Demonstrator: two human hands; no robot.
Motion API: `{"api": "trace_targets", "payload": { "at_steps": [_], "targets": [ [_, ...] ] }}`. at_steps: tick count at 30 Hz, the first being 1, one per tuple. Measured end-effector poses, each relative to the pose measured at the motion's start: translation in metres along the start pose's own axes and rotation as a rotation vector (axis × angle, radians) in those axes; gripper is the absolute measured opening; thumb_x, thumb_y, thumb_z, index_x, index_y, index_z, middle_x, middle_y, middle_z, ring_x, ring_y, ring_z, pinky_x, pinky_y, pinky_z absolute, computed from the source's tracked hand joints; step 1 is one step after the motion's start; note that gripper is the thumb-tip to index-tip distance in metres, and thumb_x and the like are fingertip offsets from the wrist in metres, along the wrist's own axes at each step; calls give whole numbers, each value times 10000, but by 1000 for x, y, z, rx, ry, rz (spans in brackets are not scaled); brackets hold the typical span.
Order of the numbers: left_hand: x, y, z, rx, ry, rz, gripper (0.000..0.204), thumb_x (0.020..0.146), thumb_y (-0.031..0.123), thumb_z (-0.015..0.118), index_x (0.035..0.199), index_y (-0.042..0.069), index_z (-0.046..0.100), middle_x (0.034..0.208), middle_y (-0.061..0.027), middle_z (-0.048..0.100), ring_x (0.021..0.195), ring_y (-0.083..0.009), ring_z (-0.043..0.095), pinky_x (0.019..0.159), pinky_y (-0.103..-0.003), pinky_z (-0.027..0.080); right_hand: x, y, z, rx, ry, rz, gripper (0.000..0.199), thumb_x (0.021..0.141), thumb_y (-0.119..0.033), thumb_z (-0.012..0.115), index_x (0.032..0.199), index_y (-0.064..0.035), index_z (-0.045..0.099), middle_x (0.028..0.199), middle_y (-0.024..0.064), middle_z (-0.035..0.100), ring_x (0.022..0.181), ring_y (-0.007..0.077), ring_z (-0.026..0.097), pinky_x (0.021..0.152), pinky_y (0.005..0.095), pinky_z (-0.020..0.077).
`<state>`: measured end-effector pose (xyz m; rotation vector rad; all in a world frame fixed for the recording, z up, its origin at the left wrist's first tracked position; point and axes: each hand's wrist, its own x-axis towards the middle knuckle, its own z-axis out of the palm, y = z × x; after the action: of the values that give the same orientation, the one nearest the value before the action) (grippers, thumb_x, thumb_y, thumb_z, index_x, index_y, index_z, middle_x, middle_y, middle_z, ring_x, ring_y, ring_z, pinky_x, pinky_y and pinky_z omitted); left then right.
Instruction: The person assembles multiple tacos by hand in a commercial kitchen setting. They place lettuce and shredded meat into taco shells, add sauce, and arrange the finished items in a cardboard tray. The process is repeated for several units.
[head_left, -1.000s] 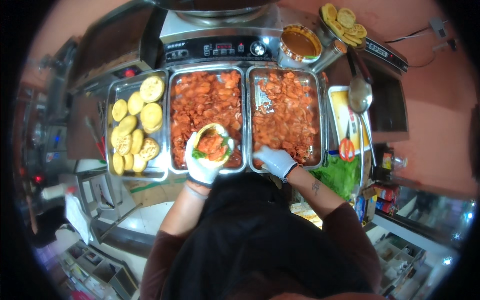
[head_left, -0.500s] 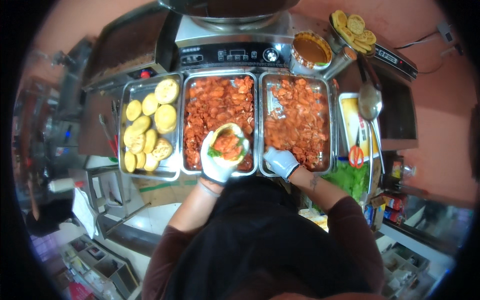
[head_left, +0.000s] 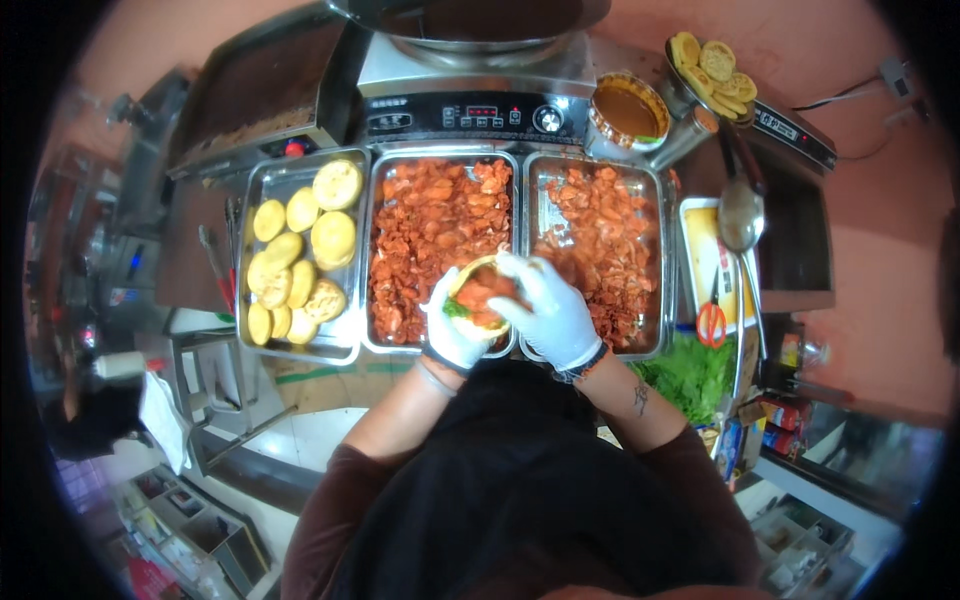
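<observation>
Over the front of the middle tray I hold a split round flatbread [head_left: 480, 291] stuffed with red-brown meat and some green leaf. My left hand [head_left: 455, 325], in a white glove, cups it from the left and below. From the right, my gloved right hand [head_left: 558, 318] curls round its edge, fingers at the upper rim and against the filling. Whether a loose piece of meat is between those fingers is hidden. Beneath and behind lies the middle metal tray [head_left: 372, 240] of chopped red meat [head_left: 430, 215]. A similar tray [head_left: 662, 250] of meat [head_left: 605, 215] lies on the right.
At left, a tray [head_left: 254, 190] holds several plain flatbreads [head_left: 333, 238]. A cooker [head_left: 480, 118] stands behind, beside a pot of brown sauce [head_left: 625, 104]. To the right are a ladle [head_left: 742, 215], orange-handled scissors [head_left: 711, 322] and green leaves [head_left: 690, 375]. More breads [head_left: 716, 60] sit far right.
My right hand has moved up and left from the right tray's front edge to the stuffed flatbread. My left hand has shifted slightly right with the bread.
</observation>
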<state>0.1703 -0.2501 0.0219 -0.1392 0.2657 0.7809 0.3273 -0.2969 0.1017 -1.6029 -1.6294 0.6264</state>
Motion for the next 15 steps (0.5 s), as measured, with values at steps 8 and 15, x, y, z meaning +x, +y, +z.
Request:
{"api": "trace_targets", "payload": {
  "at_steps": [8, 15],
  "targets": [
    [1, -5, 1, -18, -127, 11, 469, 1069, 335, 356, 1325, -7, 550, 1275, -201, 628, 1151, -335, 635, 1007, -473, 539, -8, 14, -6, 436, 100, 148, 325, 847, -37, 735, 1164, -10, 667, 1167, 143, 611, 1056, 288, 633, 939, 355, 509],
    [8, -4, -8, -58, -137, -28, 488, 1071, 364, 382, 1331, -7, 563, 1232, -208, 638, 1105, -313, 645, 955, -423, 568, -8, -6, 7, -20, -21, -425, 254, 861, -67, 728, 1111, -95, 689, 1110, 95, 666, 1076, 289, 639, 898, 366, 529]
  ]
}}
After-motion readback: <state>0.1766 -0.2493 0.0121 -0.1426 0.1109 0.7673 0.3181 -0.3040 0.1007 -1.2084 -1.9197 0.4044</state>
